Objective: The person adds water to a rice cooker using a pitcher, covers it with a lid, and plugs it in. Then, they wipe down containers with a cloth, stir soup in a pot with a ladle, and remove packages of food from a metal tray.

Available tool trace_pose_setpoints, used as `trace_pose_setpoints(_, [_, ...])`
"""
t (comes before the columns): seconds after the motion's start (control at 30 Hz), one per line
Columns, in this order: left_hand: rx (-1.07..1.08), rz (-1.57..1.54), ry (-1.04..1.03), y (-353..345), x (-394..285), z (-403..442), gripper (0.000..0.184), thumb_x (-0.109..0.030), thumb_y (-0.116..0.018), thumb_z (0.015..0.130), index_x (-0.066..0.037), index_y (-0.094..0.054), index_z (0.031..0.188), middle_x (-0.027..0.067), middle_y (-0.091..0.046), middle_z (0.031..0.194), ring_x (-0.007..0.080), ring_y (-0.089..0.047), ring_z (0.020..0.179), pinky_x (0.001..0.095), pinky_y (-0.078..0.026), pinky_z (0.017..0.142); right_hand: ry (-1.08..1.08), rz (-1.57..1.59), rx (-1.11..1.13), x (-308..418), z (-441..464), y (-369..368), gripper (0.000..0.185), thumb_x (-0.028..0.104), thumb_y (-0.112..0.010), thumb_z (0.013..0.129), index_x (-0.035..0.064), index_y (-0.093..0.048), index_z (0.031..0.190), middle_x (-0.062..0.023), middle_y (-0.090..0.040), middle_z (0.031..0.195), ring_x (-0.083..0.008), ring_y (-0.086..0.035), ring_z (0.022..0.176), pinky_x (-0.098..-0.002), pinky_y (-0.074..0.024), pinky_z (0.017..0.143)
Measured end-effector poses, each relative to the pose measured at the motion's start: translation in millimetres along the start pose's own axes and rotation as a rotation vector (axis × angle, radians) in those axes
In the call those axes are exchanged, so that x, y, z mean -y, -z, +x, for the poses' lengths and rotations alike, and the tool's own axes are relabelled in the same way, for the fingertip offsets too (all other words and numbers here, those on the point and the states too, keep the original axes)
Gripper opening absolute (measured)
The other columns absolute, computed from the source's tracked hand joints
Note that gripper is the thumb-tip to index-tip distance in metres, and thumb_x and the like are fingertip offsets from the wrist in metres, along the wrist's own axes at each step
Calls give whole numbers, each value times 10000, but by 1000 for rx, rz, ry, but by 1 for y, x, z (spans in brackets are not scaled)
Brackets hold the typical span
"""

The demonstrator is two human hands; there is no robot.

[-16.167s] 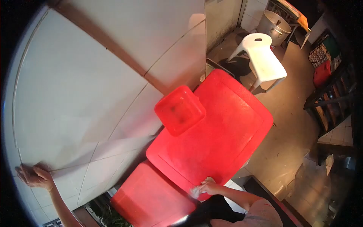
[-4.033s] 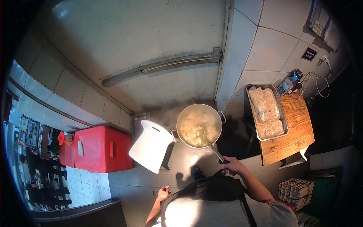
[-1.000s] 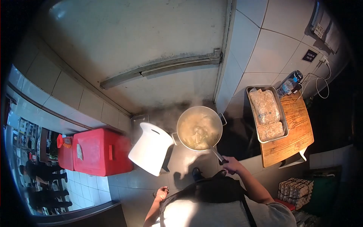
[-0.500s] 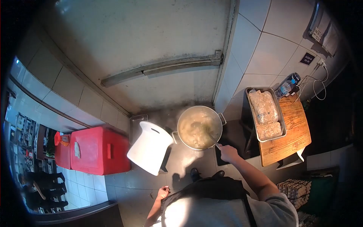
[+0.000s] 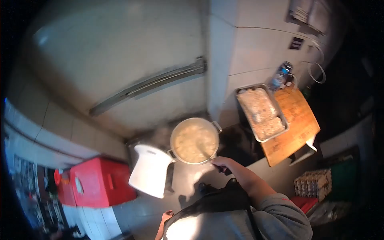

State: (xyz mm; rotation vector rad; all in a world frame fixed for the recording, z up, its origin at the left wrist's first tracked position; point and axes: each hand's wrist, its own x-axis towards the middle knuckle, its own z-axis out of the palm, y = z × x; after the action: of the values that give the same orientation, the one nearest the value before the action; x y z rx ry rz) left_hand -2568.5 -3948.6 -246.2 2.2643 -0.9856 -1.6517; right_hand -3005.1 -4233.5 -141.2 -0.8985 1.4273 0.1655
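My right hand (image 5: pixel 222 164) is closed around the handle of a long-handled stirring utensil (image 5: pixel 205 151). Its lower end is sunk in a cloudy, pale yellowish liquid, so I cannot tell its exact kind. The liquid fills much of a large two-handled metal pot (image 5: pixel 172 135), which stands low in front of me. Near my waist, away from the pot, is my left hand (image 5: pixel 167 215). It is small and blurred; the fingers look curled, and a dark spot shows by them.
A white plastic stool (image 5: pixel 149 172) stands close left of the pot, beside a red cooler box (image 5: pixel 94 182). At right, a metal tray (image 5: pixel 262 140) of bagged pale food rests on a wooden table (image 5: pixel 298 120) with a water bottle (image 5: pixel 280 78). Stacked egg trays (image 5: pixel 312 184) sit lower right.
The view has swung, so pot, stool and table sit further left and the picture is blurrier. My right hand still grips the utensil, its handle now steeper in the pot.
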Motion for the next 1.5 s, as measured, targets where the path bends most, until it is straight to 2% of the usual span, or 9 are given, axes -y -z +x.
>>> trace_pose_setpoints(0.1, [52,-340,-174,-13,-24,34,131,-33,-519,770,-22,-527,901,49,-565,781,117,-520,667,264,-456,623,436,-310,-315,-32,-19,19,411,494,-436,798,128,-577,923,-125,-606,759,-242,-606,748,-385,-474,616])
trace_pose_setpoints(0.13, [248,-1078,209,-6,-70,33,121,-6,-515,802,-10,-516,922,42,-557,815,123,-531,719,272,-475,647,554,-448,-657,-55,0,19,452,502,-429,797,113,-581,972,-140,-618,815,-266,-600,809,-387,-469,686])
trace_pose_setpoints(0.2, [98,-348,-318,-28,-167,1,114,-58,-499,843,-4,-519,941,47,-558,832,137,-546,756,295,-486,705,437,-361,-552,-66,-51,50,490,408,-491,762,39,-527,1083,-214,-587,926,-333,-572,872,-392,-444,778])
trace_pose_setpoints(0.33, [198,-207,-618,-82,-326,-8,217,-123,-478,871,3,-512,1044,80,-580,914,159,-571,810,281,-472,750,361,-134,-844,-141,-98,112,305,239,-573,727,35,-611,952,-171,-618,820,-281,-607,777,-362,-471,702])
trace_pose_setpoints(0.53, [392,-85,-801,-218,-514,-33,295,-103,-520,840,4,-491,1113,84,-583,982,141,-558,902,253,-436,799,432,130,-1240,-212,-124,228,190,149,-548,710,4,-620,812,-180,-613,783,-299,-603,749,-345,-473,677])
trace_pose_setpoints(0.7, [397,-168,-776,-328,-605,-4,344,-103,-537,815,6,-470,1134,96,-565,1040,149,-533,956,274,-424,812,834,14,-1236,-126,-113,295,190,90,-537,720,-27,-563,868,-210,-565,806,-351,-556,790,-385,-449,709])
trace_pose_setpoints(0.9, [228,19,-608,-365,-687,2,520,-226,-527,802,51,-348,1204,165,-470,1171,232,-477,1046,289,-382,859,358,-302,-1395,-53,-64,335,642,392,-710,581,-41,-487,998,-203,-559,916,-330,-553,853,-380,-426,773])
trace_pose_setpoints(1.1, [274,-209,-336,-382,-706,45,541,-333,-523,818,42,-394,1185,130,-516,1098,210,-518,925,304,-414,759,400,172,-467,-57,-70,389,795,417,-759,539,-56,-467,1107,-189,-572,962,-258,-561,896,-328,-452,741])
trace_pose_setpoints(1.5, [706,-549,-258,-360,-734,37,454,-221,-633,779,5,-469,1136,102,-560,1035,191,-566,899,319,-473,762,688,929,-286,-59,-85,353,856,112,-727,656,-42,-168,1285,-151,-456,1152,-218,-470,1039,-304,-419,844])
